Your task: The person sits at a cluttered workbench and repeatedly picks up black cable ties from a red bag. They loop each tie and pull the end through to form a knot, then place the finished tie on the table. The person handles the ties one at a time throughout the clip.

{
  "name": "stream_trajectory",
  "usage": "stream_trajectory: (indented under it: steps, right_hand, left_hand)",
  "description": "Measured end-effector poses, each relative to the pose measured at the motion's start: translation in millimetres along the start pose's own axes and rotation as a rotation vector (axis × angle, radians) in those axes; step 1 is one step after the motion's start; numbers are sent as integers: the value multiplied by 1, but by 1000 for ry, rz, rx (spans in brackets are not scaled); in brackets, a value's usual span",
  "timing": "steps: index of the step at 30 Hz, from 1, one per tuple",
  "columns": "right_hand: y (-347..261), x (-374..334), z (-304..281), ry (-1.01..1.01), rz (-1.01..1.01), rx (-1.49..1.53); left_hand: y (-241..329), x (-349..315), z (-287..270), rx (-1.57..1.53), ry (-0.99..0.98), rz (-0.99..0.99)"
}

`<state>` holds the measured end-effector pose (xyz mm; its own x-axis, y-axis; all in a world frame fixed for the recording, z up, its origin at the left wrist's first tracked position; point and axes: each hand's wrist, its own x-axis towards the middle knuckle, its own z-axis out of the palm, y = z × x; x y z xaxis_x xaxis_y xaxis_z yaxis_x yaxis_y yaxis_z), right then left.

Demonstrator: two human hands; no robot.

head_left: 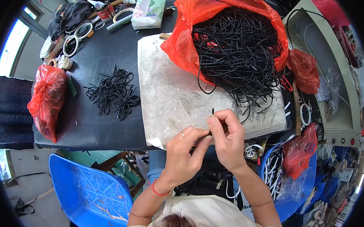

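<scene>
My left hand [186, 154] and my right hand [229, 140] meet at the near edge of a worn whitish board [173, 93]. Between their pinched fingertips is a thin black cord [212, 111]; a short end of it sticks up above my right thumb, and the rest is mostly hidden by the fingers. Beyond them, a heap of similar black cords [240, 50] spills from an open red plastic bag [183, 44] onto the board. To the left, a smaller pile of looped black cords [114, 92] lies on the black tabletop [97, 129].
A tied red bag [47, 99] stands at the table's left end. Tape rolls [70, 45] and a tissue pack [149, 11] lie at the back. Blue plastic chairs [88, 194] flank me; the right one [302, 177] holds white cords. A grey-green metal machine [342, 118] stands at right.
</scene>
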<state>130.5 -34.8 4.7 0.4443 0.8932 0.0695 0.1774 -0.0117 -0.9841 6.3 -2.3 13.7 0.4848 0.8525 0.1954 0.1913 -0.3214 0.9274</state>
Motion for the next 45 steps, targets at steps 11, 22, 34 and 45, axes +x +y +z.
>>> stream_trajectory:
  steps: [11, 22, 34, 45]
  right_hand:
    - [-11, 9, -14, -206, 379, 373]
    - [-21, -3, -5, -278, 248, 311]
    - [-21, -6, -1, -304, 284, 350]
    - [-14, -9, 4, -195, 301, 639]
  left_hand:
    - [-8, 3, -4, -737, 49, -462]
    - [-8, -4, 8, -627, 284, -391]
    - [-11, -5, 7, -552, 298, -382]
    - [-3, 7, 3, -1235, 122, -304]
